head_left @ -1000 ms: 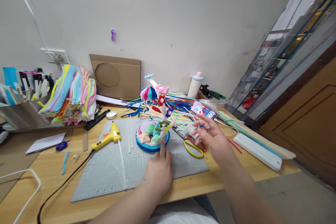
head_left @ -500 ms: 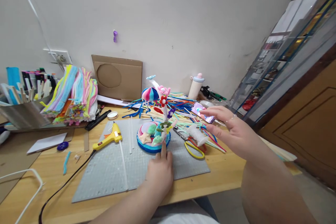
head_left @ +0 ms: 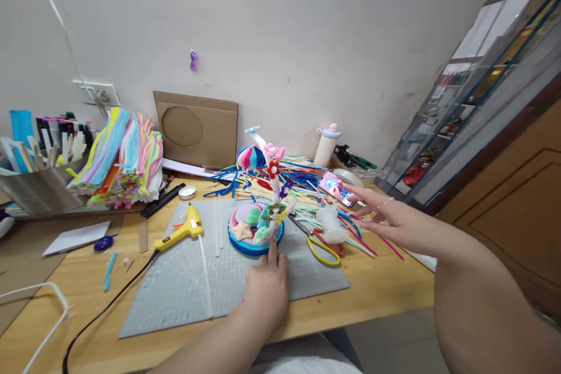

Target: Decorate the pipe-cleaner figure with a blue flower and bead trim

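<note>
My left hand (head_left: 267, 285) rests at the front of a pipe-cleaner ornament with a round blue base (head_left: 250, 249). The index finger points up onto the foot of its white stem (head_left: 276, 188), and the other fingers curl at the base's near edge. A red flower (head_left: 273, 170), a pink flower and a purple shape sit on the stem; a cream starfish (head_left: 242, 231) lies on the base. My right hand (head_left: 385, 213) is open, fingers stretched, over the right side near a lit phone (head_left: 336, 188) and loose pipe cleaners. Its fingertips overlap the pile; contact is unclear.
Yellow-handled scissors (head_left: 323, 251) and a white spool (head_left: 332, 225) lie right of the ornament. A yellow glue gun (head_left: 184, 231) lies on the grey cutting mat (head_left: 166, 295). Bundled pipe cleaners (head_left: 131, 155), cardboard (head_left: 219, 128) and a bottle (head_left: 326, 146) stand behind.
My right hand has shifted slightly down and its forearm outward to the right. The spool sits turned more upright, and a magenta pipe cleaner now shows below the hand. My left hand stays put.
</note>
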Tool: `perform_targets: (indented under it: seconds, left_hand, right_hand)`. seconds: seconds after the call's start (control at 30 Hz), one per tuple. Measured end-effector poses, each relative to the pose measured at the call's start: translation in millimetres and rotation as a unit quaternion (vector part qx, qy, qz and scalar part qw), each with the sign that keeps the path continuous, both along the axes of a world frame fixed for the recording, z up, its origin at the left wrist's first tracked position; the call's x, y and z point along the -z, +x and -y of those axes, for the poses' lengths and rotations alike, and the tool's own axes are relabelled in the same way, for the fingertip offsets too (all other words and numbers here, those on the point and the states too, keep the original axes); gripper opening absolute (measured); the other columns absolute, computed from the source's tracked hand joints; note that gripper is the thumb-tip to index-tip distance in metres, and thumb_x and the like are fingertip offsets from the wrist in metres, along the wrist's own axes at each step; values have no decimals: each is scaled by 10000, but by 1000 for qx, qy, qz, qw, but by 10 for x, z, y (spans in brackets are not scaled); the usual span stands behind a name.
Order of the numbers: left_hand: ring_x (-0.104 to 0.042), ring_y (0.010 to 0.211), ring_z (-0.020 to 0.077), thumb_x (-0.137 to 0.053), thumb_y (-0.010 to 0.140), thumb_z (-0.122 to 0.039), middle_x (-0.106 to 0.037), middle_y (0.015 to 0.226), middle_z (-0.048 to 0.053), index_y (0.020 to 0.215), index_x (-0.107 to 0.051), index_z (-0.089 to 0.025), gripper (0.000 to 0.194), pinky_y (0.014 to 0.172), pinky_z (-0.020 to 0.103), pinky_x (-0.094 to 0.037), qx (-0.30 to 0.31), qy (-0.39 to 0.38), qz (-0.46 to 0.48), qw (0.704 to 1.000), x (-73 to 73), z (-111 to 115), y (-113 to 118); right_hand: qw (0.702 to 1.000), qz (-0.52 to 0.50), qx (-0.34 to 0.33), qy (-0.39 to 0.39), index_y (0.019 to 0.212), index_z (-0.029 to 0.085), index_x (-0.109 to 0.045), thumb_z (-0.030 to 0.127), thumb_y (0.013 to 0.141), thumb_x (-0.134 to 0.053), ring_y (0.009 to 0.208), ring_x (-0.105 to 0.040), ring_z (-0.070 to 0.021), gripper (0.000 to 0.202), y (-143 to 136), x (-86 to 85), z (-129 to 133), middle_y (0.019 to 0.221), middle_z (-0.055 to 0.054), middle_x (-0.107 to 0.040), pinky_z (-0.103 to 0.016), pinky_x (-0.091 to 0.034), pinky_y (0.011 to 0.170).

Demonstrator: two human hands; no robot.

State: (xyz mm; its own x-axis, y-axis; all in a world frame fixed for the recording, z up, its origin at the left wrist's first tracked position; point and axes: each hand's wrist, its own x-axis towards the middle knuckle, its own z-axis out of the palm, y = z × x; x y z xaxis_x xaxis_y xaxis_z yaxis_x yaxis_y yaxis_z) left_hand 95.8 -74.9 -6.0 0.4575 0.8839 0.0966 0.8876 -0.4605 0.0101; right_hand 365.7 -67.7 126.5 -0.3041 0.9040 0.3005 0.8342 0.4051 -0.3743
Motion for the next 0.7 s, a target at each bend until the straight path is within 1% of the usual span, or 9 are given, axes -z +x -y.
perform_targets:
  seconds: [0.1,0.2,0.27,0.33,0.4,0.47,0.57,0.63,0.7]
  left_hand:
    - [-611,879,267,-476,787,-168,-348,1449,179,1063,-551,-164,286,607,373,-515,-1,-6,-5,1000,-17,-1,0]
    - [-605,892,261,-493,785,-175,-338,1453,177,1069,-551,-166,290,616,360,-513,-1,-17,-9,1000,-15,-2,0]
    - [-604,886,254,-492,787,-172,-320,1462,178,1079,-548,-163,297,615,353,-510,-2,-14,-9,1000,4,-5,1]
    - [-607,879,250,-487,785,-162,-288,1479,175,1084,-545,-162,305,612,353,-510,-4,-8,-6,1000,27,-8,2]
    - [-610,877,253,-483,778,-151,-262,1492,173,1086,-545,-161,314,609,358,-512,-3,-4,-2,1000,40,-8,2]
    - [-612,875,256,-480,777,-146,-270,1489,175,1088,-546,-161,319,610,361,-512,0,-2,-1,1000,34,-4,1]
    - [-612,873,256,-479,785,-154,-313,1467,183,1093,-547,-161,316,612,359,-508,1,-4,-6,1000,7,4,-1]
    - [-611,878,258,-479,787,-158,-313,1467,184,1095,-546,-161,316,613,358,-507,0,-8,-8,1000,-2,6,-1]
    - [-610,886,260,-479,784,-157,-289,1479,181,1105,-541,-163,327,608,359,-507,0,-7,-5,1000,3,5,0]
  right_hand:
    - [998,-14,-13,-59,1435,304,-256,295,873,-495,977,-656,-210,612,-1,73,-38,1280,-79,-568,-316,-560,760]
    - [1000,2,11,28,1397,274,-356,312,883,-482,1123,-574,-244,531,-22,67,-77,1283,-81,-568,-400,-488,908]
    - [995,8,18,98,1337,250,-453,323,888,-479,1169,-535,-258,456,-39,12,-116,1296,-80,-559,-433,-431,971]
    - [991,-7,4,133,1263,231,-533,333,889,-484,1176,-525,-258,391,-71,-79,-162,1284,-78,-568,-433,-400,1000]
    - [993,-25,-23,115,1149,225,-615,361,879,-501,1117,-562,-255,323,-130,-191,-207,1196,-77,-626,-417,-421,972]
    - [996,-46,-55,48,1014,220,-673,398,866,-514,994,-619,-246,281,-219,-304,-244,1046,-77,-684,-388,-476,881]
    - [987,-106,-103,-66,1003,214,-668,427,861,-505,795,-652,-207,303,-397,-448,-284,865,-57,-697,-331,-523,702]
    - [978,-119,-144,-87,1027,214,-652,415,854,-507,769,-642,-187,301,-528,-520,-303,857,-43,-680,-306,-520,666]
    - [979,-74,-183,-59,1012,226,-657,377,850,-513,845,-627,-183,264,-651,-566,-321,946,-44,-658,-302,-515,712]
